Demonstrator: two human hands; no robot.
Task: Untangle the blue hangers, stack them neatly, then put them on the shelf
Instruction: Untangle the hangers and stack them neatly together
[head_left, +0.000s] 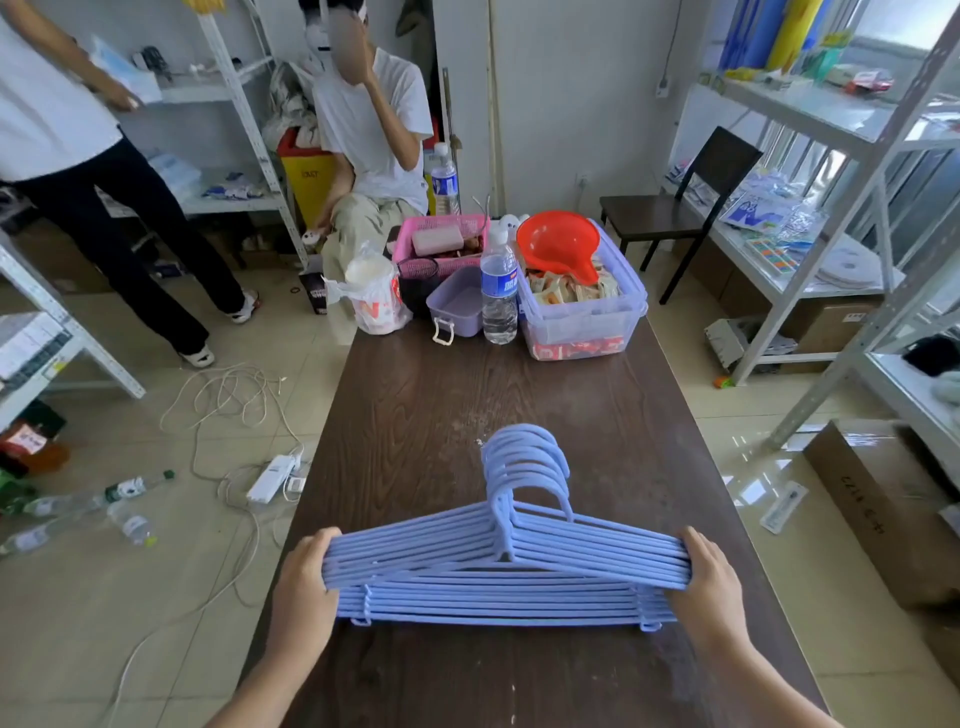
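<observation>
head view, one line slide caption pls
Both hands, left and right, grip a stacked bundle of blue hangers over a table.

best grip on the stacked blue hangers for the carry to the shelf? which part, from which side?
Probably the two shoulder ends, pinched inward from either side. The blue hangers lie aligned, hooks nested and pointing away, so squeezing both ends should keep the stack from fanning out. The left hand and right hand already clamp those ends above the table.
</observation>
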